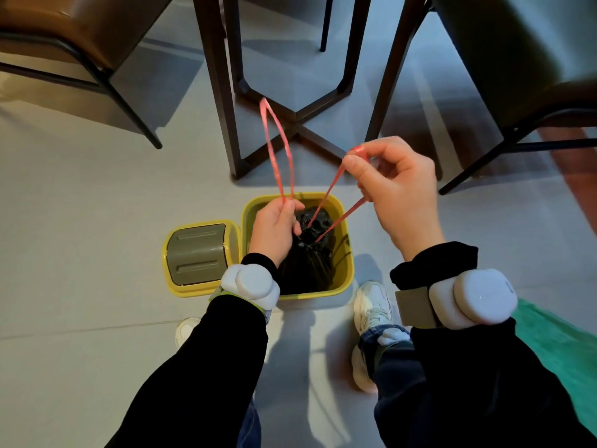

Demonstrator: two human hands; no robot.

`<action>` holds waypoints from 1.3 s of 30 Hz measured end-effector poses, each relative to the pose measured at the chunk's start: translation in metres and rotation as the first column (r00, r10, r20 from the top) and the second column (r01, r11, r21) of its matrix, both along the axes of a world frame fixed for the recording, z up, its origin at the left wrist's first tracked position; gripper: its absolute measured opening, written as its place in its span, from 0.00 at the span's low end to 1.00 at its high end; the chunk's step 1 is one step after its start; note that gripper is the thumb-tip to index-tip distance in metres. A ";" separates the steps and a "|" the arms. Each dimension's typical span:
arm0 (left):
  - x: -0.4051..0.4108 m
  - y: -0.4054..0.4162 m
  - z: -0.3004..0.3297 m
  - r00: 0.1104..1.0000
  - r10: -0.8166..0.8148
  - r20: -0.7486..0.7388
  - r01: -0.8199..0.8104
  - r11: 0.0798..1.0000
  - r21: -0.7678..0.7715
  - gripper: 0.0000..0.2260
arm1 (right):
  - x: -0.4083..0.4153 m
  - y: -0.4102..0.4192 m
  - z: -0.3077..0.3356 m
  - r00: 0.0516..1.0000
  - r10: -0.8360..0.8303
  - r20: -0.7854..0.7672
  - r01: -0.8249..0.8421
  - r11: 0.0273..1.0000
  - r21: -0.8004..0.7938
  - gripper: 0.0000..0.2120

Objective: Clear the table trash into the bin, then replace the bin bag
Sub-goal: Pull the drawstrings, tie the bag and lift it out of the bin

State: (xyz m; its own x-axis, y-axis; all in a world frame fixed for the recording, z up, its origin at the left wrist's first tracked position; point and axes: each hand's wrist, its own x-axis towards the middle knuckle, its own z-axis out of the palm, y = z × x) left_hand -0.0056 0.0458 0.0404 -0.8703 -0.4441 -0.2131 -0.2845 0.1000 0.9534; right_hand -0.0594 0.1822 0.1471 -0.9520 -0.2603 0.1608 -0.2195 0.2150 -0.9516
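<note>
Black bin bag (307, 253) sits gathered, neck upward, inside the yellow bin (345, 253) on the floor. Left hand (274, 227) pinches one upright pink drawstring loop (277, 150); right hand (400, 195) pinches the other.

I count two hands: my left hand (274, 226) and my right hand (395, 194). I see one yellow bin (344, 253) with one black bag (308, 253) inside. One lid (197, 255) lies beside it. Two pink string loops (277, 153) stick up. I see two white shoes (371, 305) and two chairs (84, 33).
</note>
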 end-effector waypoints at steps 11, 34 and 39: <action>0.009 0.006 0.009 0.807 -0.531 0.260 0.590 0.695 -0.411 0.15 | 0.014 -0.018 -0.009 0.961 0.253 -0.107 -0.262 0.962 -0.080 0.08; 0.013 -0.030 -0.022 0.994 -0.011 0.107 -0.012 0.977 0.214 0.09 | 0.000 -0.009 -0.073 0.917 0.031 0.399 -0.297 0.720 0.627 0.15; 0.011 -0.032 -0.020 0.981 -0.041 0.191 0.012 0.989 0.149 0.07 | 0.010 -0.015 -0.086 0.784 0.032 0.620 -0.571 0.431 0.699 0.14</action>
State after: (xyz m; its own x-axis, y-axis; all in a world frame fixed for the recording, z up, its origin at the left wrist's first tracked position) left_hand 0.0055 0.0137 0.0207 -0.8173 -0.3728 -0.4393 -0.4640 -0.0261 0.8854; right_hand -0.0490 0.1675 0.0608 -0.6370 -0.2874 -0.7153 -0.0614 0.9439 -0.3245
